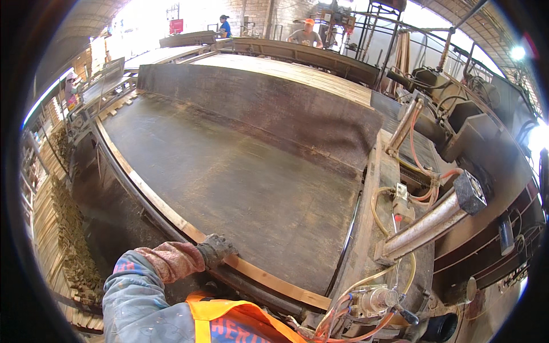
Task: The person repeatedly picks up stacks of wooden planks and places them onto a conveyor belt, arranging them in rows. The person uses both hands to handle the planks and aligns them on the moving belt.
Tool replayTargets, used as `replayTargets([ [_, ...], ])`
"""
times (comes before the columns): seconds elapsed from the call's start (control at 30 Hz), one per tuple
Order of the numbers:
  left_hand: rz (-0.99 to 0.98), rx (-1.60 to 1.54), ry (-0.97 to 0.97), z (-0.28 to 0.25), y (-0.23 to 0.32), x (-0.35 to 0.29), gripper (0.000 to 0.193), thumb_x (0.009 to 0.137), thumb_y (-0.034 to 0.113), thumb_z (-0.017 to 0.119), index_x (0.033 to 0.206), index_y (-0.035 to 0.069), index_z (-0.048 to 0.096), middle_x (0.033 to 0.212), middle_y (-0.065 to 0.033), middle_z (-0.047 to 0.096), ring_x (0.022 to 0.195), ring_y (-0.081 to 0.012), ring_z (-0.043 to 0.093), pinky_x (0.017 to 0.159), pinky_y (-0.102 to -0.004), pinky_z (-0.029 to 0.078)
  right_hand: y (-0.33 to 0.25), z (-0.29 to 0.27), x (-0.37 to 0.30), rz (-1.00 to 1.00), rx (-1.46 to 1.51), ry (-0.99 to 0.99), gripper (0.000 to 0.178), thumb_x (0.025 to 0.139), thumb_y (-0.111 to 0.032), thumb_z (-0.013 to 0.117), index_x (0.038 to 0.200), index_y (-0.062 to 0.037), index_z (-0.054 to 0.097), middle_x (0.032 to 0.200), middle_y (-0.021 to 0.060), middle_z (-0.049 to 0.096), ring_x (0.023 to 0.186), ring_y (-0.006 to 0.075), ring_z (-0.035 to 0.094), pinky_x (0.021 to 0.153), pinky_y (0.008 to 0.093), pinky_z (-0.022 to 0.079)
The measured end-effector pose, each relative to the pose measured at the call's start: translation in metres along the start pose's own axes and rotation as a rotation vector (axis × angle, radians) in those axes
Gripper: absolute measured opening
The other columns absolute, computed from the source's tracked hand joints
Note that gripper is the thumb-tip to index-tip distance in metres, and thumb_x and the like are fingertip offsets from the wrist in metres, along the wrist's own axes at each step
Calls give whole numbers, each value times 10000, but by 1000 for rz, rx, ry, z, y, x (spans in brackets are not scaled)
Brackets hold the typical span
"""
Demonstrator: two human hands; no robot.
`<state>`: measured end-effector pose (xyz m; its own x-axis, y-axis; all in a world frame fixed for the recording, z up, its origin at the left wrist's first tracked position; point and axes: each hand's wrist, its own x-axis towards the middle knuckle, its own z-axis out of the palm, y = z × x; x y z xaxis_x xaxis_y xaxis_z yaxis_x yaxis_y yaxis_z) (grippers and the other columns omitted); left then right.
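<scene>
Head | left grip [217, 250] | gloved, on wooden strip [273, 280] | opening unclear

Blue shirt [226, 330]: red lettering seen, partly hidden | sleeve [134, 288]: red print blurred | red panel [176, 26]: too small to be read

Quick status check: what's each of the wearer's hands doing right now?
Left hand: gloved, at the long wooden strip; whether the fingers are closed around it cannot be told.
Right hand: not in view, so its state cannot be told.
</scene>
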<state>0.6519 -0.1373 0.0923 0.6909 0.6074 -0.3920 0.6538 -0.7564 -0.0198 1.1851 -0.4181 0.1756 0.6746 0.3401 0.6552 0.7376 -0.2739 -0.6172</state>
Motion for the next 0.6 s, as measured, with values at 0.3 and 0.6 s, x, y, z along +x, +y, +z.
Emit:
replayTargets([
  [0.3, 20, -40, 76, -10, 53, 13, 346, 764, 177, 786, 1109, 201, 778, 1064, -68, 776, 986, -300, 751, 777, -454, 600, -138, 137, -35, -274, 356, -522, 442, 1030, -338, 603, 1316, -2, 626, 1231, 179, 680, 1126, 337, 655, 946, 437, 559],
  [0.6, 30, -316, -13, -15, 39, -2, 390, 759, 193, 802, 1146, 166, 760, 1125, -112, 756, 1047, -328, 725, 804, -489, 580, -250, 213, -71, -484, 572, -765, 435, 1035, -335, 609, 1313, -1, 628, 1236, 181, 676, 1125, 340, 651, 953, 436, 555],
])
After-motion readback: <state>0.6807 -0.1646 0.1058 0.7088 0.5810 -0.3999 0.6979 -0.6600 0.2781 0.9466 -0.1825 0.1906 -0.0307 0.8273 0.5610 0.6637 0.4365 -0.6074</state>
